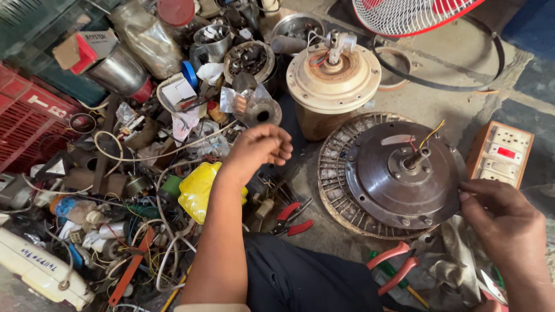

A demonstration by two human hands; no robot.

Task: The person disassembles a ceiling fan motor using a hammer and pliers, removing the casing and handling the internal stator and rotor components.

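Parts heap (144, 173) at left too tangled to sort out; standing fan (413, 14) cut off at the top edge. Bare concrete floor (439, 98) (dusty, cracked). Left hand (260, 147) hovers over the heap, fingers curled shut, contents unclear. Right hand (500, 216) grips the rim of the dark fan motor (402, 173), lying flat, centre-right.

A single head-worn camera looks steeply down and slightly forward from close above the person's lap onto the floor (439, 98). The left arm reaches in from the near edge at centre, the right from the near right corner. Clutter fills the left; a fan guard (404, 14) marks the far edge.
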